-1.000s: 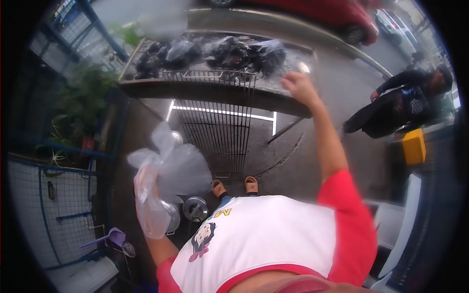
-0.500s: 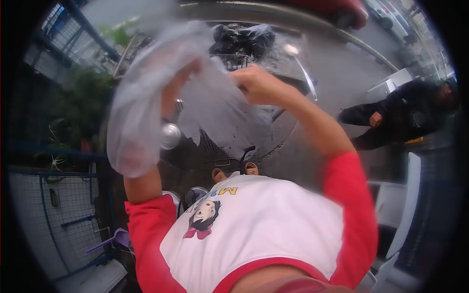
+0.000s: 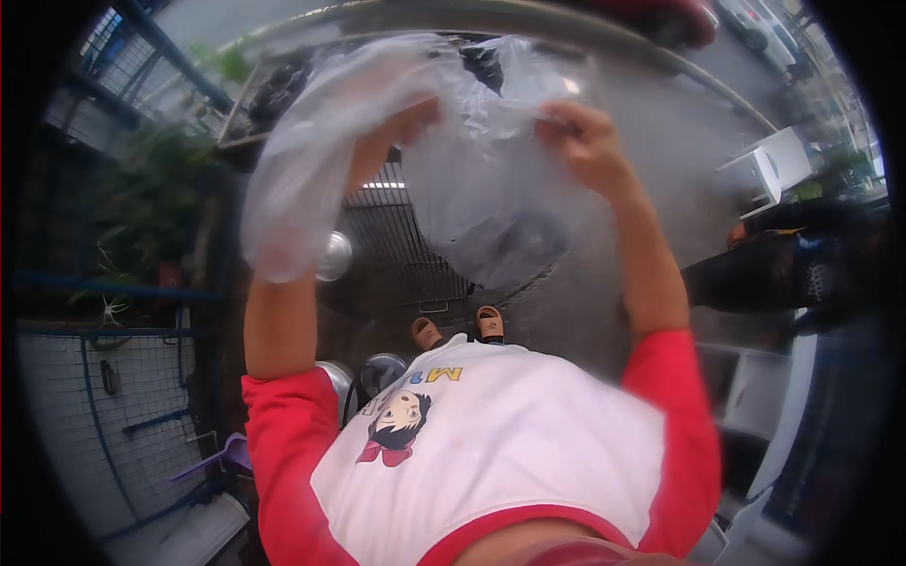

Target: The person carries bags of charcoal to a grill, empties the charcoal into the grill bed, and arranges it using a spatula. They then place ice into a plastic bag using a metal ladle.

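A translucent plastic bag (image 3: 491,203) hangs stretched between my two hands, its lower end sagging above the ground. My right hand (image 3: 590,141) is closed on the bag's upper right edge. My left hand (image 3: 411,123) grips the upper left side; its fingers are partly covered by plastic and blurred. Thin plastic also wraps loosely around my left forearm (image 3: 283,321); I cannot tell whether it is the same bag or a second one. Beneath, a barred metal grill rack (image 3: 382,203) shows, with a round silver lid or pot (image 3: 335,257) beside it.
A long charcoal trough (image 3: 269,99) runs across the far side, partly behind the plastic. At the right are a white chair (image 3: 774,165) and a person in dark clothes (image 3: 755,274). Plants (image 3: 151,208) and a wire-mesh fence (image 3: 132,406) line the left. A red car (image 3: 675,19) stands beyond.
My right hand has moved right, away from my left, spreading the bag wider between them. My left hand has shifted slightly right. The person at the right appears lower in view.
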`<control>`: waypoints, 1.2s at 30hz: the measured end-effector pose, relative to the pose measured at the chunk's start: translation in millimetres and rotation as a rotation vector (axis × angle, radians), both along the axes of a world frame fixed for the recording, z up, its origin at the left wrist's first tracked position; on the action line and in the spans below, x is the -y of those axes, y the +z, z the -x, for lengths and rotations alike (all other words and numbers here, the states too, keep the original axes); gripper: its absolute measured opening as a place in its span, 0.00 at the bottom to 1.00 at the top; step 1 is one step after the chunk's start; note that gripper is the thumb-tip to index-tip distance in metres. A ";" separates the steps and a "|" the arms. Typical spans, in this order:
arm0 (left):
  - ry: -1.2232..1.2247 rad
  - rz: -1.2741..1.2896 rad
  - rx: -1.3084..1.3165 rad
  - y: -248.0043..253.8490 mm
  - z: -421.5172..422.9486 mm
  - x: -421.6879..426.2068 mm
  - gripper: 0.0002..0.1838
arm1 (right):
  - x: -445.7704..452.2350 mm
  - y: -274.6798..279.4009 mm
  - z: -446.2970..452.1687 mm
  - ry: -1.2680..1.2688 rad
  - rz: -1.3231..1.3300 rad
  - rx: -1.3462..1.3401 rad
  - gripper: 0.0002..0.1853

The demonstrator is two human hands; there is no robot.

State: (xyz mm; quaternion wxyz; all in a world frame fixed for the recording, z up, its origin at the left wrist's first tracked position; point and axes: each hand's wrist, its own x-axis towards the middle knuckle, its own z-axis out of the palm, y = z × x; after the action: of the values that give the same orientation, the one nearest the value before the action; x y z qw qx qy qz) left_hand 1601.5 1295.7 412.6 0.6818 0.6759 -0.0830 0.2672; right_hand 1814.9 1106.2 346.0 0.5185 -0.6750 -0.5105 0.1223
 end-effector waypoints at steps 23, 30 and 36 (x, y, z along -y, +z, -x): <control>0.624 -0.481 0.312 -4.2 -248.1 50.2 0.09 | -86.4 105.0 -310.1 -0.038 -0.235 0.426 0.20; 0.374 -0.950 -0.512 -173.4 -288.4 104.4 0.14 | -52.2 -49.9 -403.0 -0.061 0.195 0.450 0.14; 0.426 -1.052 -0.569 -201.2 -279.0 119.3 0.17 | -25.7 -79.7 -375.0 -0.141 0.609 0.650 0.16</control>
State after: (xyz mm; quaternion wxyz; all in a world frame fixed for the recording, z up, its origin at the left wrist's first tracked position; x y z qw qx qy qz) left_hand 1880.5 1176.5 211.3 0.1859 0.9668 0.1175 0.1304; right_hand 2189.9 1131.9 266.3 0.1160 -0.8334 -0.5403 0.0127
